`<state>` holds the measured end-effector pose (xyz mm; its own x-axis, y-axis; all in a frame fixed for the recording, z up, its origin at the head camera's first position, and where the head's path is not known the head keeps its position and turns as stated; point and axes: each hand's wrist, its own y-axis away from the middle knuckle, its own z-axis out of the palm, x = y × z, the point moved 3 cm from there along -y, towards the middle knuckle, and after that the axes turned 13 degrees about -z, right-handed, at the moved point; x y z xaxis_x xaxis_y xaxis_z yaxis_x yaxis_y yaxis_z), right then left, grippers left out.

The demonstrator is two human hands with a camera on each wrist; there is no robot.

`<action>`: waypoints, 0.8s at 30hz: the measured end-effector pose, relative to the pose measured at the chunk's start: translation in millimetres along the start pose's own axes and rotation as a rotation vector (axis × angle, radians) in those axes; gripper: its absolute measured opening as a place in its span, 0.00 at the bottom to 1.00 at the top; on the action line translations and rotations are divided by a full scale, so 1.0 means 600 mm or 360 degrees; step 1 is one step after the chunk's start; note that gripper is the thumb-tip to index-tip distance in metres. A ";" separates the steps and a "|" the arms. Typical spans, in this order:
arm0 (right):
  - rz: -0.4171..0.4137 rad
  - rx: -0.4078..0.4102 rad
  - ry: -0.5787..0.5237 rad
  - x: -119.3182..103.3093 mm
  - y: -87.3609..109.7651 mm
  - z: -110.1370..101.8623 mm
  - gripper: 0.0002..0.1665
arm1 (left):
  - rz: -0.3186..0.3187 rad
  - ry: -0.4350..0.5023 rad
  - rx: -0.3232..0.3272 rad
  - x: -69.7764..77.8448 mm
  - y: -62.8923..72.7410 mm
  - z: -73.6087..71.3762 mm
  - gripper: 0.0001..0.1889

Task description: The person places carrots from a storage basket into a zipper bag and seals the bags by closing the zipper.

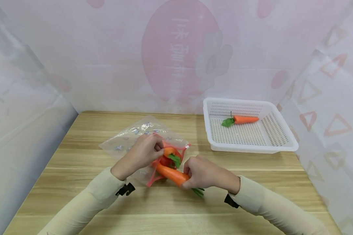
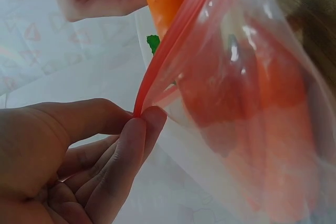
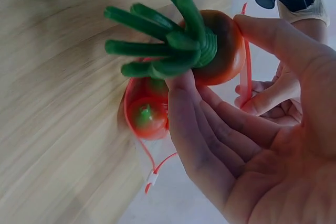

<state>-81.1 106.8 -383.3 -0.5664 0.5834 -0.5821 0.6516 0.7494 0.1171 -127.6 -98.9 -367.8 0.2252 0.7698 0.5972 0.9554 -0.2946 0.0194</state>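
The left hand (image 1: 144, 151) pinches the red rim of one clear bag (image 1: 120, 140); the right hand (image 1: 202, 173) grips one long carrot (image 1: 173, 175), its tip at the bag's mouth. Bagged vegetables (image 1: 169, 151) overlap, uncountable. Farther off, one white basket (image 1: 247, 148) holds one leafy carrot (image 1: 245, 119).
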 end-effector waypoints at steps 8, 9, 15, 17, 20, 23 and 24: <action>-0.0023 0.0110 0.0047 -0.012 -0.016 0.008 0.14 | 0.0001 0.0010 -0.0006 0.001 0.000 0.001 0.04; -0.0023 0.0120 0.0053 -0.013 -0.018 0.009 0.14 | 0.0001 0.0009 -0.0005 0.001 0.000 0.001 0.04; -0.0083 0.0224 0.0086 -0.022 -0.030 0.015 0.17 | 0.0005 0.0011 -0.0004 0.001 -0.001 0.002 0.05; -0.0102 0.0266 0.0104 -0.026 -0.033 0.017 0.19 | 0.0015 0.0009 0.0001 0.001 -0.001 0.002 0.06; -0.0104 0.0324 0.0162 -0.031 -0.039 0.021 0.21 | 0.0027 0.0011 0.0001 0.002 -0.002 0.002 0.06; -0.0088 0.0380 0.0192 -0.033 -0.046 0.026 0.21 | 0.0030 0.0021 -0.0006 0.002 -0.004 0.003 0.06; -0.0086 0.0400 0.0204 -0.033 -0.048 0.027 0.21 | 0.0031 0.0025 -0.0008 0.003 -0.004 0.003 0.06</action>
<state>-80.3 68.7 -388.2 -0.6526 0.5915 -0.4735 0.7141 0.6890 -0.1236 -129.1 -95.7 -368.6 0.2405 0.7551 0.6099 0.9500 -0.3122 0.0119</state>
